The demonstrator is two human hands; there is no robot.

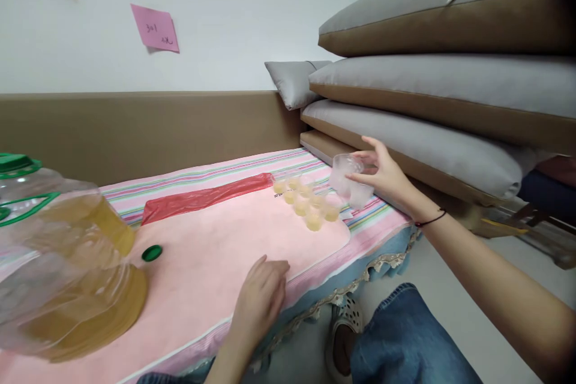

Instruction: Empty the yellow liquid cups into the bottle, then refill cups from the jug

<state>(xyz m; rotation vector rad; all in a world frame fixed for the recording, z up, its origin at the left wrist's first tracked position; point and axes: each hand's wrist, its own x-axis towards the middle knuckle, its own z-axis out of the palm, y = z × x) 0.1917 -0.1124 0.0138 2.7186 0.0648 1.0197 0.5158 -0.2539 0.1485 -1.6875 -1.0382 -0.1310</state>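
My right hand (pixel 380 173) is at the far right end of the table, its thumb and fingers around a clear plastic cup (pixel 342 173). More clear plastic (pixel 361 197), perhaps another cup, shows just below it; how many pieces are there I cannot tell. Left of this hand, several small clear cups (pixel 314 220) of pale yellow liquid stand close together in rows. My left hand (pixel 264 287) is by the front edge of the pink mat (pixel 211 252), palm down, fingers loosely bent, with nothing visible in it.
Large clear jugs of yellow liquid (pixel 85 306) stand at the left, with a green cap (pixel 152 252) beside them. A red plastic bag (pixel 207 197) lies along the back of the mat. Stacked grey and brown cushions (pixel 418 81) rise at the right.
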